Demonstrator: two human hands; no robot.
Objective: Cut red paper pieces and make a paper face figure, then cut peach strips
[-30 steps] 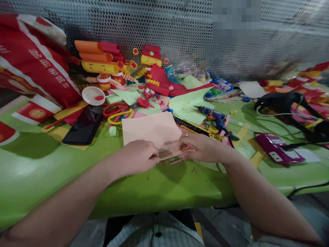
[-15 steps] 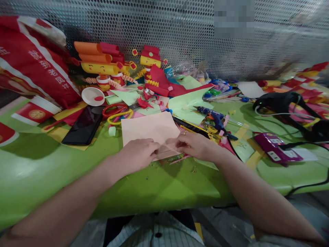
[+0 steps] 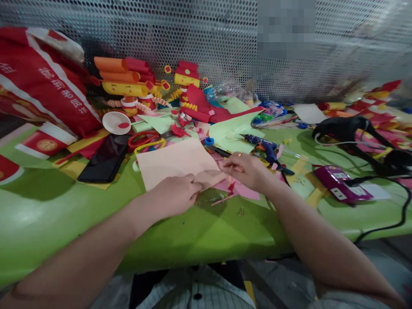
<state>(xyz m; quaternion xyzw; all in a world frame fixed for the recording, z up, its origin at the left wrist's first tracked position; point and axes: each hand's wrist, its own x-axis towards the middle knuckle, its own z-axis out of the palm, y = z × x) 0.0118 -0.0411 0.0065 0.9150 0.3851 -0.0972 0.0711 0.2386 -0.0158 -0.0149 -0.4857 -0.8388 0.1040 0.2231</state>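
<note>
A pale pink sheet of paper (image 3: 177, 159) lies tilted on the green table, with a narrow fold along its near edge. My left hand (image 3: 175, 194) is closed at that near edge, thumb and fingers pressing the paper at the fold. At the sheet's right corner is my right hand (image 3: 247, 169), its fingers pinched together on the paper's edge; the fingertips are partly hidden. Pink paper scraps (image 3: 241, 189) lie under and beside the right hand. Just beyond it rests a blue glue gun (image 3: 264, 146).
Red-and-yellow scissors (image 3: 146, 141) and a black phone (image 3: 104, 159) lie to the left. Paper figures (image 3: 124, 86) stand at the back, near a red bag (image 3: 48, 81). On the right are a purple power strip (image 3: 341, 184) with a black cable and a black headband-like device (image 3: 341, 133).
The pink sheet has shifted left and turned, its right end now farther away. My right hand has moved slightly up and right. Pink scraps beneath are uncovered.
</note>
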